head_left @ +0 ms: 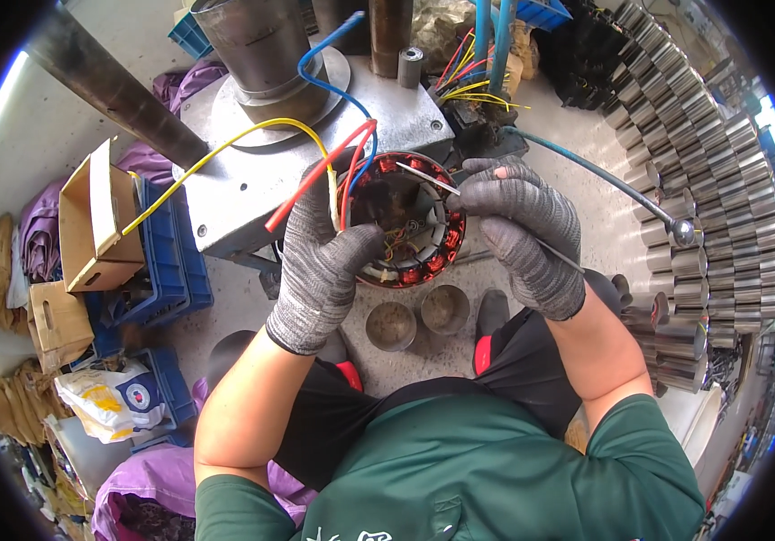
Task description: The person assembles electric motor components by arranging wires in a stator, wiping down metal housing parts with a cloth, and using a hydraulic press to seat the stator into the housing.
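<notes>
In front of the metal block, my left hand (320, 261), in a grey knitted glove, grips a motor stator (449, 242) by its left side. The stator is a ring with copper-red windings around a hollow middle. From its left side rise a blue wire (314, 79), a yellow wire (216, 149) and red sleeved leads (302, 194), passing by my left thumb and fingers. Closed around a thin metal rod (430, 178), my gloved right hand (532, 225) is at the stator's right edge. The rod's tip lies over the upper rim of the windings.
A metal block (225, 194) carries a thick steel cylinder (252, 50). Two round metal cups (391, 348) stand on the floor between my feet. At the right, steel sleeves (676, 162) are stacked beside a ball-ended lever (683, 233). Blue crates (167, 261) and a cardboard box (90, 234) are at left.
</notes>
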`<state>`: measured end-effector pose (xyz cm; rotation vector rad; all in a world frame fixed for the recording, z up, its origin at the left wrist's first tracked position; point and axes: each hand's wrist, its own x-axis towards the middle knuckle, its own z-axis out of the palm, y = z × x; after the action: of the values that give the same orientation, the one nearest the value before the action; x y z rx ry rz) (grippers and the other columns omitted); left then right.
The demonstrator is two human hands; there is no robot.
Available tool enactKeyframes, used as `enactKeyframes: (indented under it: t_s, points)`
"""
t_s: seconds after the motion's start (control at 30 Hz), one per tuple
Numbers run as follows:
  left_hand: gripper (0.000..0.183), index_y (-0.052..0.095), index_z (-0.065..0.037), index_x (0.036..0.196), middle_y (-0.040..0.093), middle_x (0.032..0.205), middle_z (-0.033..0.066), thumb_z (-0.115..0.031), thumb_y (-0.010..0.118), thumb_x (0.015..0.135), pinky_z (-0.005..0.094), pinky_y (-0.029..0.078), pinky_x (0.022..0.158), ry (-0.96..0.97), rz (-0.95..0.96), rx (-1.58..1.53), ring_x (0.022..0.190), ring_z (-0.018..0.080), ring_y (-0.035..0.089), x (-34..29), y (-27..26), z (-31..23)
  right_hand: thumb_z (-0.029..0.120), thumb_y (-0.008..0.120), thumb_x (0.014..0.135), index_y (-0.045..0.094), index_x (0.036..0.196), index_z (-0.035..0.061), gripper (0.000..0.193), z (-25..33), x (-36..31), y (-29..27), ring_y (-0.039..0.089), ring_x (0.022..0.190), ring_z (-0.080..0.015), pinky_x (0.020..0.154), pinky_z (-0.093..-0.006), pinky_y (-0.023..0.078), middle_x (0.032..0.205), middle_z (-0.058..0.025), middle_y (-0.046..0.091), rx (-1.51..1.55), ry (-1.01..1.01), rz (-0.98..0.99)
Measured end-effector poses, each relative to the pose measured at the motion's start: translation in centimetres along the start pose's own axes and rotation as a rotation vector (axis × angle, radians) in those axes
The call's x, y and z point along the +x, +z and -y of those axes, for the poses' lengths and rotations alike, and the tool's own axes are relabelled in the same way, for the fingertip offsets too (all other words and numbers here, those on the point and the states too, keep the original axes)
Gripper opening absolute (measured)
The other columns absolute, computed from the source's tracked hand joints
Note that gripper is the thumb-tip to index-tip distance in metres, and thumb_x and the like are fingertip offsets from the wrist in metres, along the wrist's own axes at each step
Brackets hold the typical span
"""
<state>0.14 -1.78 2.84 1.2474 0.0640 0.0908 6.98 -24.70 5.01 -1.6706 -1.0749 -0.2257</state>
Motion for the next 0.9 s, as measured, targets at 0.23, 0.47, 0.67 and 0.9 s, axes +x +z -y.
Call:
enactKeyframes:
  t_s: [0.23, 0.47, 0.67, 0.9]
  points:
    - [0.075, 0.043, -0.003, 0.150, 0.065, 0.134, 0.0134, -0.006, 0.071, 0.080, 0.0384, 0.053, 0.108, 0.058, 0.053, 0.030, 0.125, 0.0236, 0.065, 0.0, -0.4, 0.5, 0.005, 0.067, 0.091, 0.072, 0.112, -0.0013, 0.022, -0.4, -0.1, 0.1, 0.065, 0.096, -0.0315, 0.088, -0.0404, 0.052, 0.100, -0.0142, 0.067, -0.039, -0.019, 0.012]
    - [0.075, 0.043, -0.002, 0.149, 0.065, 0.136, 0.0141, -0.001, 0.070, 0.080, 0.0387, 0.052, 0.110, 0.073, 0.070, 0.000, 0.126, 0.0239, 0.064, -0.1, -0.1, 0.4, 0.003, 0.066, 0.092, 0.072, 0.110, -0.0005, 0.019, -0.1, -0.5, 1.0, 0.067, 0.093, -0.0309, 0.089, -0.0401, 0.053, 0.100, -0.0136, 0.069, 0.016, 0.076, -0.043]
    - [0.073, 0.042, -0.003, 0.151, 0.062, 0.139, 0.0147, 0.001, 0.068, 0.082, 0.0381, 0.053, 0.108, 0.044, 0.078, 0.011, 0.129, 0.0239, 0.062, -0.7, 0.2, 1.2, 0.001, 0.064, 0.093, 0.072, 0.106, 0.0006, 0.014, 1.1, 0.0, 0.5, 0.067, 0.090, -0.0332, 0.098, -0.0426, 0.053, 0.095, -0.0136, 0.069, -0.187, -0.036, -0.001]
    - [0.073, 0.039, -0.002, 0.154, 0.061, 0.142, 0.0154, -0.001, 0.065, 0.086, 0.0386, 0.052, 0.109, -0.036, 0.109, 0.003, 0.129, 0.0249, 0.062, -0.8, 0.8, 0.7, -0.002, 0.062, 0.093, 0.071, 0.104, -0.0001, 0.014, 1.4, -0.7, 1.0, 0.067, 0.089, -0.0307, 0.087, -0.0386, 0.054, 0.095, -0.0140, 0.068, -0.104, 0.059, -0.054]
